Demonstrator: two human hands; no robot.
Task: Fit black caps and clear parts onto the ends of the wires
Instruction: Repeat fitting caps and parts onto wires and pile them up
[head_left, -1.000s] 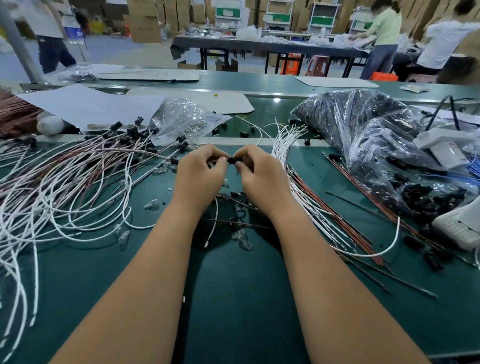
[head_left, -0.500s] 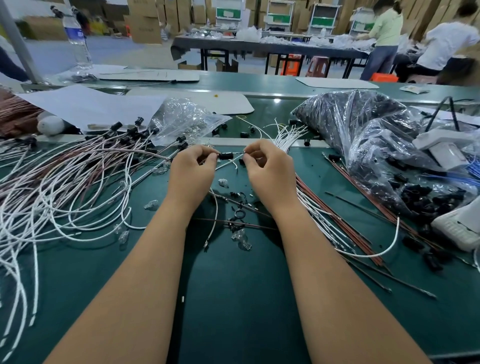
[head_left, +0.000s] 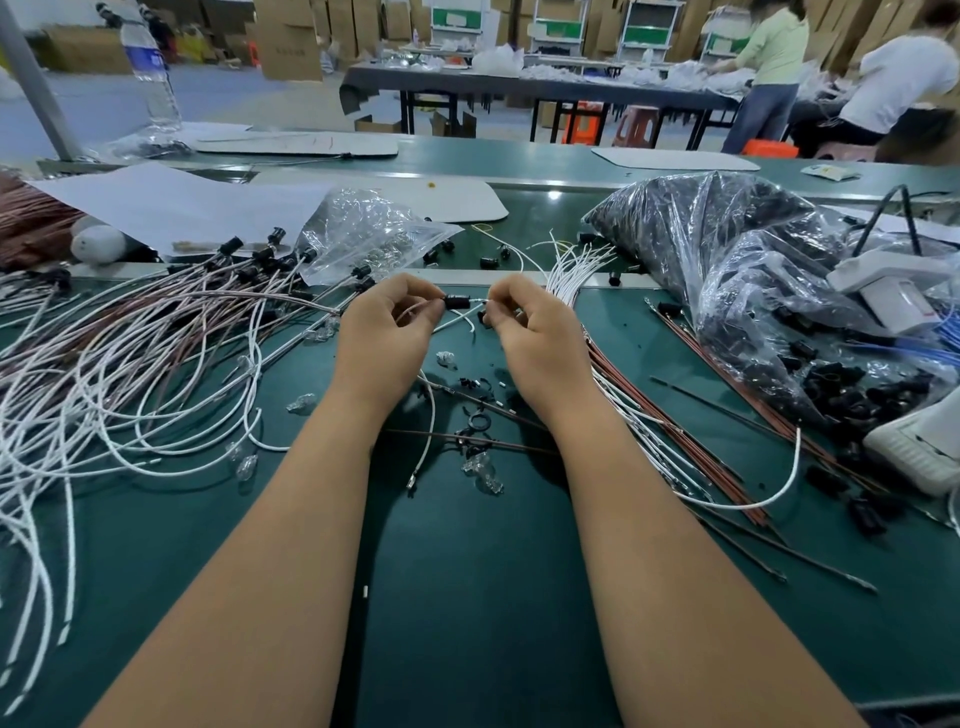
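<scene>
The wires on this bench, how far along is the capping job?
Done: a spread of wires with black caps lies on the left. In hand: the left hand pinches a black cap while the right hand holds a white wire at it. Left: a bundle of bare-ended white wires and a full bag of caps on the right.

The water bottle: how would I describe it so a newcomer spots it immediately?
Look past the green workbench to its far left corner, beside the slanted grey pole. The water bottle stands upright there on a white sheet. It is the only tall, clear thing there, with a blue label, while everything nearby lies flat.
</scene>
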